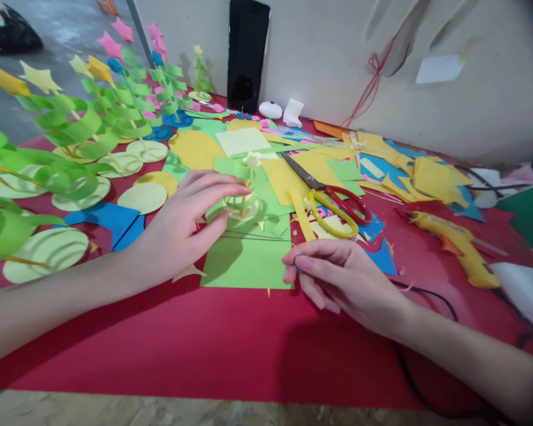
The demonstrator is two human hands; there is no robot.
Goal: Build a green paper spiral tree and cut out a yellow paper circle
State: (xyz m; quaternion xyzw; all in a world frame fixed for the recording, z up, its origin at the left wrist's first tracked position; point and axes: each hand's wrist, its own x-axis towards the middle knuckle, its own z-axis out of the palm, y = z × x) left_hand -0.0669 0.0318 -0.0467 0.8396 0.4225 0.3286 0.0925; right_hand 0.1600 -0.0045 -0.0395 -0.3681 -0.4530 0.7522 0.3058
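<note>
Glossy red tabletop (pixel 195 349); off-white wall (pixel 328 53) at 12 w/ white rectangular label (pixel 439 68), 2 o'clock, unreadable. Green paper spiral tree w/ pale star (pixel 242 203) approx. ctr; L hand (pixel 195 213) loosely open beside it, 9 o'clock. R hand (pixel 344 275) half-curled, 4 o'clock, can't tell if gripping.

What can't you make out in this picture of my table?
Head view throughout:
Whether the right hand holds anything: hidden by the hand itself, or too small.
Whether the left hand touches the small star-topped spiral: the hand overlaps it.
Rest of the nearest green spiral: cut off by the left edge.
Rest of the dark green panel: cut off by the right edge.
</note>
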